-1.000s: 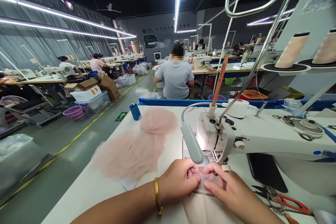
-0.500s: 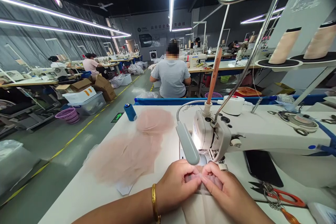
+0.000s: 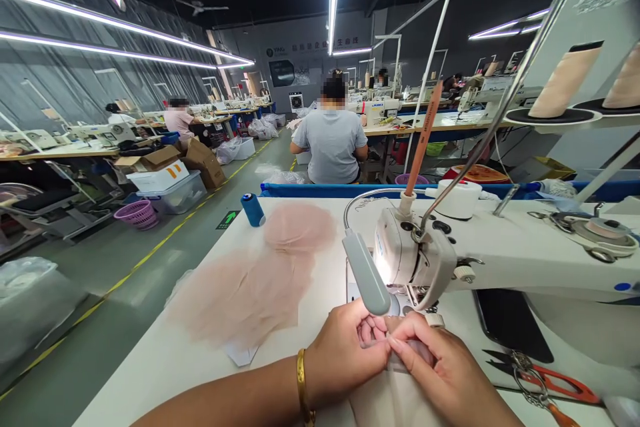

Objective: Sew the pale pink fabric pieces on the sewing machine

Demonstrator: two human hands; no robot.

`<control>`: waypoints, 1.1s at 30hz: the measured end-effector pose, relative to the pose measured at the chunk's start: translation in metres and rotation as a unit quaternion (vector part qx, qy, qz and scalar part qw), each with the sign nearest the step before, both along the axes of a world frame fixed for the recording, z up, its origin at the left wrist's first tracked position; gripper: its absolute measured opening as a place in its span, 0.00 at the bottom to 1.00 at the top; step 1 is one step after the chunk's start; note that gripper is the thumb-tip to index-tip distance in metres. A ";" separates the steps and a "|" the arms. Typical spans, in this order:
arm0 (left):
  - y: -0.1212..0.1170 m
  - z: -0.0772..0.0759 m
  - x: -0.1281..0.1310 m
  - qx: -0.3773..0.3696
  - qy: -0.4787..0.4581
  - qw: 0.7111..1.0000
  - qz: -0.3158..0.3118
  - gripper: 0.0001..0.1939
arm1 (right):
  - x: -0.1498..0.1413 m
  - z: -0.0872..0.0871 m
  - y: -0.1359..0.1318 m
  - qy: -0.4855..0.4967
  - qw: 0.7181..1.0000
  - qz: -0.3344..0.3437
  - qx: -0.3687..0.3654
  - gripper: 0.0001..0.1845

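My left hand, with a gold bangle on its wrist, pinches the edge of a thin pale fabric. Close against it, my right hand grips the same fabric between thumb and fingers. Both hands are just in front of the needle area of a white sewing machine; the needle itself is hidden behind a grey lamp head. The fabric hangs from my fingers toward the table's front edge. Sheer pinkish fabric pieces lie spread out to the left of the machine.
A blue thread spool stands by the table's far left edge. Right of my hands lie a black phone and orange-handled snips with a key ring. Thread cones stand at right. A person sits ahead, back turned.
The view has shifted a little, so the scene sits further right. My left fingers have curled in more and my right hand has turned slightly, both still pinching the fabric.
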State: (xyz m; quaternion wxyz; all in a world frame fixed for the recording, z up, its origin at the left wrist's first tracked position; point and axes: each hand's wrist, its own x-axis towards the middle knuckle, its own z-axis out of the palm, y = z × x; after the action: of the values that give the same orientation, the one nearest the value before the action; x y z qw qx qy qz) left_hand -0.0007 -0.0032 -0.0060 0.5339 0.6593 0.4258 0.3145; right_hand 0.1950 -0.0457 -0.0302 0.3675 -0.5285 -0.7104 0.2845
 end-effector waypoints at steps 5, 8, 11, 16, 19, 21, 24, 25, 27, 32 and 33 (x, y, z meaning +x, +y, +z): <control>0.002 0.003 0.002 0.003 -0.001 1.000 -0.010 0.08 | -0.001 -0.002 -0.002 0.007 1.000 -0.014 -0.007 0.21; 0.002 0.005 0.003 -0.007 0.004 1.000 -0.019 0.08 | -0.003 -0.004 -0.002 0.010 1.000 -0.005 -0.013 0.22; 0.002 0.008 0.002 -0.031 0.039 0.998 -0.024 0.10 | -0.002 -0.003 -0.001 -0.001 1.000 0.007 -0.008 0.22; 0.004 0.008 0.000 -0.049 0.050 0.997 -0.035 0.06 | 0.000 0.000 -0.001 -0.016 1.000 0.012 0.000 0.21; 0.006 0.003 -0.002 -0.046 0.026 0.998 -0.042 0.08 | -0.002 0.001 -0.003 -0.001 1.000 0.000 -0.001 0.21; 0.007 -0.001 -0.002 -0.017 0.012 0.999 -0.035 0.09 | -0.004 0.001 -0.004 0.006 1.000 -0.002 0.000 0.21; 0.006 -0.007 -0.002 0.024 -0.011 0.999 -0.034 0.09 | -0.004 0.001 -0.004 0.002 1.000 -0.006 0.003 0.20; 0.006 -0.008 -0.001 0.021 -0.012 0.999 -0.033 0.09 | -0.004 0.001 -0.004 -0.001 1.000 -0.005 0.003 0.20; 0.005 -0.010 0.000 -0.002 -0.004 1.000 -0.024 0.09 | -0.003 0.001 -0.003 -0.006 1.000 -0.004 0.003 0.21; 0.006 -0.005 0.001 -0.063 -0.013 0.998 -0.015 0.13 | -0.004 0.000 -0.004 0.000 1.000 -0.004 0.009 0.21; 0.006 -0.003 0.001 -0.072 -0.011 0.997 -0.021 0.13 | -0.005 0.000 -0.004 0.003 1.000 -0.005 0.012 0.21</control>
State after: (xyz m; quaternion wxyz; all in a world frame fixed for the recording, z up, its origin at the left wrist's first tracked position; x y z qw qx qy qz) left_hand 0.0000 0.0029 -0.0090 0.5909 0.6244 0.4276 0.2796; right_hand 0.1902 -0.0501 -0.0305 0.3773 -0.5266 -0.7101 0.2759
